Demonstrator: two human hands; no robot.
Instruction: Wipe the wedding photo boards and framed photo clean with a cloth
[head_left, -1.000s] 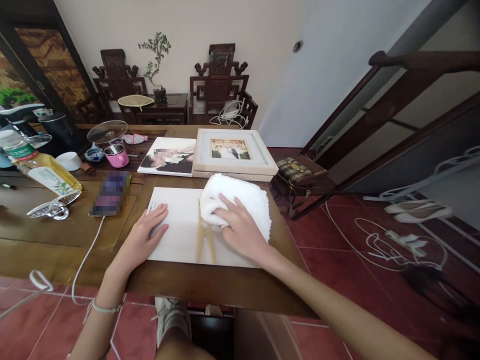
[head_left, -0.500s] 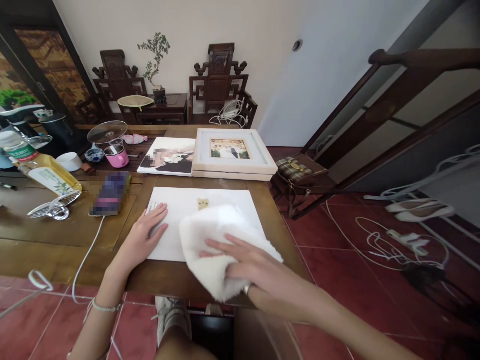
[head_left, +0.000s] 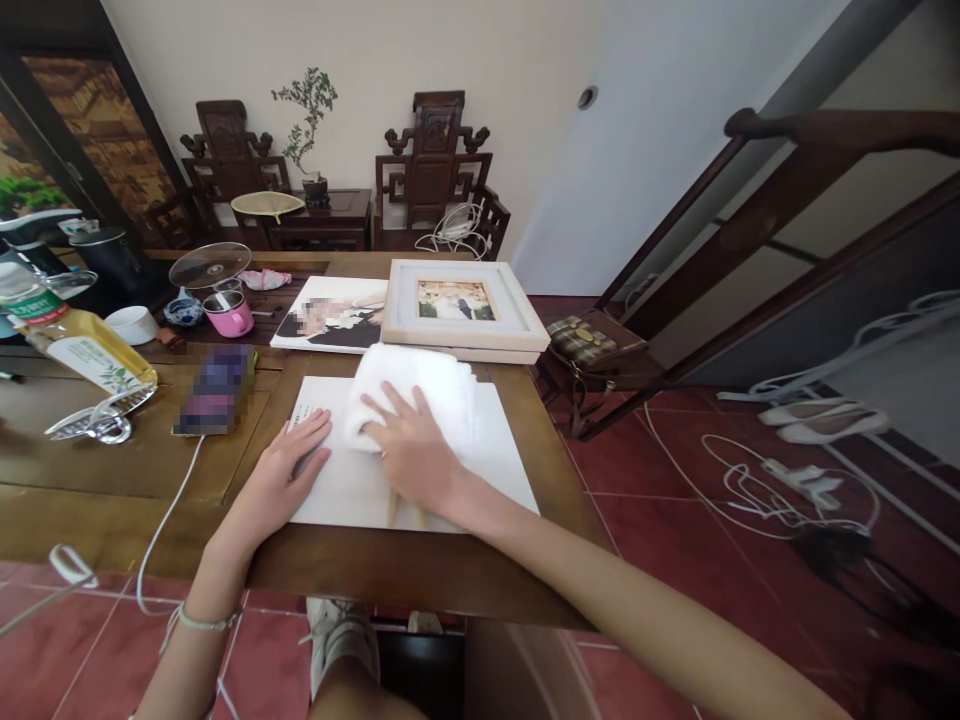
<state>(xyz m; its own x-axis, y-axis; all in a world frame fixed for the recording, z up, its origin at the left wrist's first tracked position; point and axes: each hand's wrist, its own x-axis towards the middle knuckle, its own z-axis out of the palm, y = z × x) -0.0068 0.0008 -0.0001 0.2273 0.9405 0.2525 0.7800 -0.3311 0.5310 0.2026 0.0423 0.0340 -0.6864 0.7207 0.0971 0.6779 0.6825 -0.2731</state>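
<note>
A flat white panel (head_left: 504, 455) lies on the wooden table close to me, with small dark print at its upper left. My left hand (head_left: 298, 462) rests flat on its left edge, fingers stretched out and holding nothing. On the panel's upper part is a folded, fluffy white cloth (head_left: 420, 375). My right hand (head_left: 416, 450) presses down on this cloth, its fingers spread over the fabric and the thumb side hidden. Two tan streaks show on the panel below the right hand. The cloth's far edge reaches the front of a framed picture (head_left: 459, 300).
A photo print (head_left: 330, 315) lies left of the frame. Farther left are a phone (head_left: 216, 390) on a white cable, an oil bottle (head_left: 94, 345), a hair claw (head_left: 105, 418) and a pink cup (head_left: 229, 314). A wooden chair (head_left: 780, 210) with a plaid bag (head_left: 585, 340) stands right.
My right hand has pushed the cloth away from me and to the left across the panel, off its near right part. My left hand stays at the left edge.
</note>
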